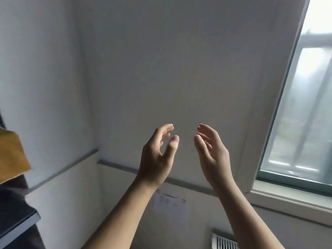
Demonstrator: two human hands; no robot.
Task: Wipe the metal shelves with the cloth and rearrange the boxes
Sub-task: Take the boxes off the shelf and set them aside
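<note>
Left hand (158, 159) and right hand (212, 155) raised, fingers relaxed, holding nothing, tan cardboard box (12, 155) blurred at left edge

Left hand (158, 155) and right hand (212, 151) raised, palms facing, empty.

The window (305, 105) has a white frame with a dark green inner edge along its bottom, and its glass is a hazy wash of pale grey, white and dull green. Left of the window the wall (161, 69) is plain pale grey, crossed by a darker blue-grey strip (118, 167), with a pale sheet of paper (169, 206) bearing faint grey marks and, lower, a white grille (224, 242) striped with dark slits. Far left of the window are a mustard-yellow box (12, 155) and a black shelf (16, 218) with a grey front edge.
</note>
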